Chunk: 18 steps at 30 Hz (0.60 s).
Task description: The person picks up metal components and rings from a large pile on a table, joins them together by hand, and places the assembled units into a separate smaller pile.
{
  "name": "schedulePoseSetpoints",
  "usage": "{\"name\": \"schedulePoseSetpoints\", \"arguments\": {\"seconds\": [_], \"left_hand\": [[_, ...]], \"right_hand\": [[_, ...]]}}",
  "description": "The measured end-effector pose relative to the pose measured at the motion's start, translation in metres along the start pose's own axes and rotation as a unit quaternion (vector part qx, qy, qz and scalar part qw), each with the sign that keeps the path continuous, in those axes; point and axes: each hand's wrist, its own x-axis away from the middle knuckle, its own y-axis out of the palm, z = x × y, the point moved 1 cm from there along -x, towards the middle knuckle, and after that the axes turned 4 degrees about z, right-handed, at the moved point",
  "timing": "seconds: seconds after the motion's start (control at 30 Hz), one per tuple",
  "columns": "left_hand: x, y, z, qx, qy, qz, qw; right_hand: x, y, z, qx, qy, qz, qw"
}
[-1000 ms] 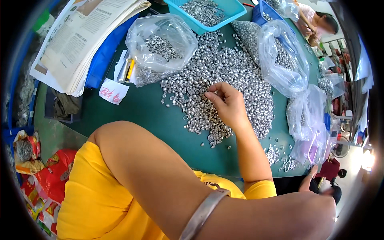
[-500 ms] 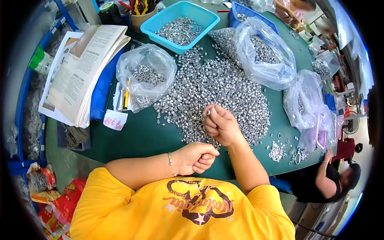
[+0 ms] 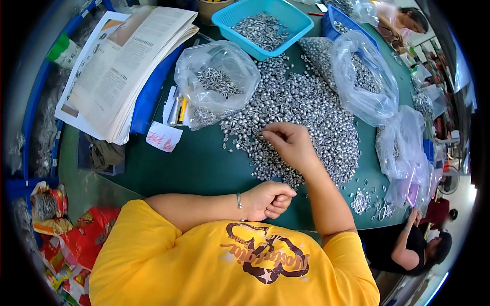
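Metal pieces on green workshop table

Workshop: metal parts heaped, co-workers at bench.

A heap of small metal pieces is gleaming, smooth and polished. Left of the heap, a clear plastic bag is showing glossy creases; farther left, paper newspapers are looking matt. Right of the heap, another clear plastic bag is shining in folds. Behind the heap, a plastic basket is looking smooth; in front of it, a cloth shirt is looking matt.
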Motion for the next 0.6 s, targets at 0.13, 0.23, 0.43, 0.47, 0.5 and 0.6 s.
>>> {"name": "schedulePoseSetpoints", "arguments": {"seconds": [0.13, 0.23, 0.43, 0.47, 0.5, 0.6], "left_hand": [[0.001, 0.000, 0.000, -0.008, 0.012, 0.001, 1.000], [0.001, 0.001, 0.001, -0.006, 0.015, 0.004, 1.000], [0.002, 0.000, 0.001, 0.003, 0.027, -0.001, 1.000], [0.001, 0.000, 0.001, 0.007, 0.027, 0.004, 1.000], [0.001, 0.000, 0.001, 0.011, 0.027, 0.009, 1.000], [-0.001, -0.001, 0.001, 0.014, 0.029, 0.019, 0.999]], "right_hand": [[-0.008, 0.020, -0.004, 0.240, -0.138, 0.024, 0.961], [-0.012, 0.021, 0.006, 0.167, -0.181, 0.048, 0.968], [-0.020, -0.012, 0.004, -0.508, 0.183, -0.095, 0.836], [-0.021, -0.006, 0.003, -0.310, 0.122, -0.053, 0.941], [-0.021, 0.005, -0.001, -0.095, 0.054, -0.010, 0.994], [-0.019, 0.022, -0.004, 0.149, -0.124, 0.015, 0.981]]}}
